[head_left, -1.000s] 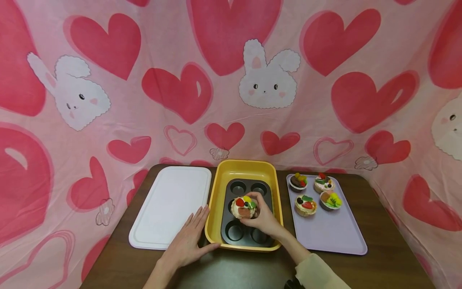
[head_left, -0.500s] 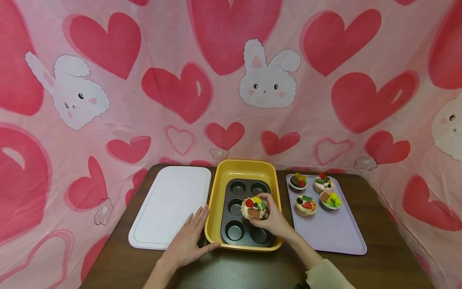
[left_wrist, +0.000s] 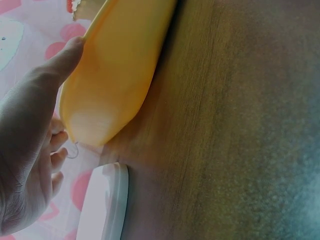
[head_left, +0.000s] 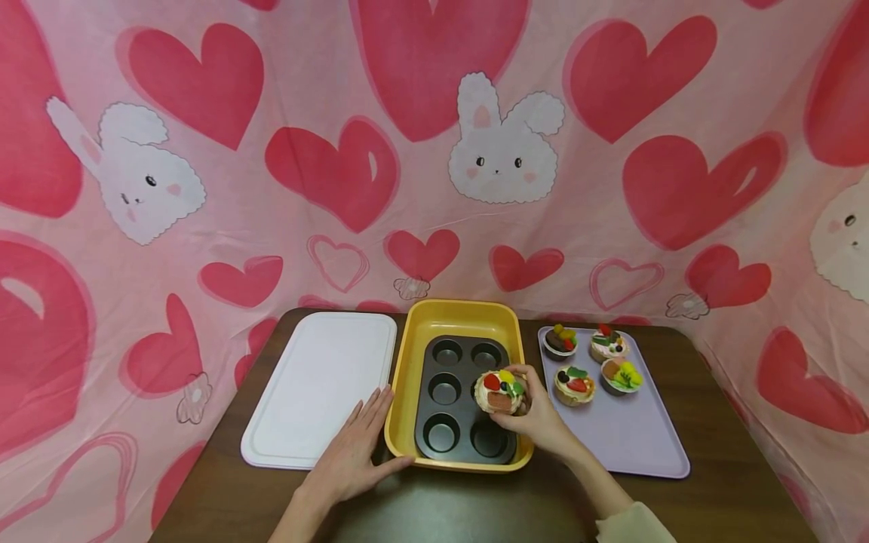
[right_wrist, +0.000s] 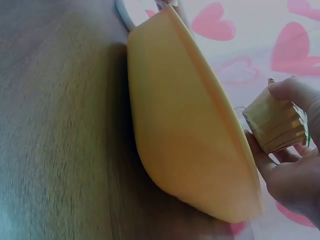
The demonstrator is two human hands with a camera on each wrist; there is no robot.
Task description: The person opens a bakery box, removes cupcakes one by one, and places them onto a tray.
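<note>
In the head view my right hand [head_left: 545,421] pinches a fruit-topped cupcake [head_left: 498,392] between thumb and fingers, over the right column of a dark muffin pan [head_left: 465,377]. The pan lies inside a yellow rectangular tub [head_left: 462,320]; its visible cups hold nothing. From the right wrist view, the cupcake [right_wrist: 274,122] shows a pale pleated wrapper and is held above the tub's rim. My left hand [head_left: 348,458] rests at the tub's front left corner with fingers straight. In the left wrist view, its thumb lies on the rim of the tub [left_wrist: 117,75].
On the right, a lilac tray [head_left: 618,445] carries several decorated cupcakes [head_left: 575,386] in its back half. A white board [head_left: 319,392] lies left of the tub. All stand on a brown wooden table [head_left: 733,483], with a pink heart-print cloth [head_left: 421,211] hanging behind.
My right hand has carried the cupcake rightward, from the pan's left middle cup to over its right column. The left hand and the tub have stayed put.
</note>
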